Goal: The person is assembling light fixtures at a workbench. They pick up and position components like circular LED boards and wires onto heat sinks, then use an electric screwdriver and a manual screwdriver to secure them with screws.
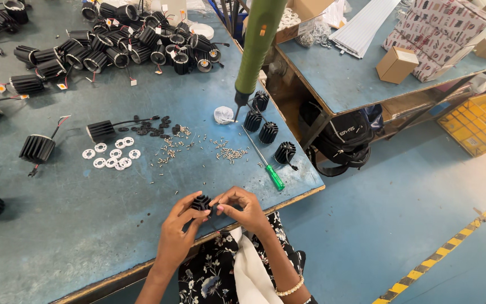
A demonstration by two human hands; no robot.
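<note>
A single camera on the person's head looks steeply down and forward from close above the hands (215, 217), over the near edge of the bench (85, 225), taking in the bench top ahead and the floor (400, 214) and a second table (355, 79) to the right.

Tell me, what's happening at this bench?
A person holds a small black finned part between the left hand and right hand at the table's near edge. Loose screws, white rings, a green screwdriver and more finned parts lie ahead. A green power driver hangs above.
</note>
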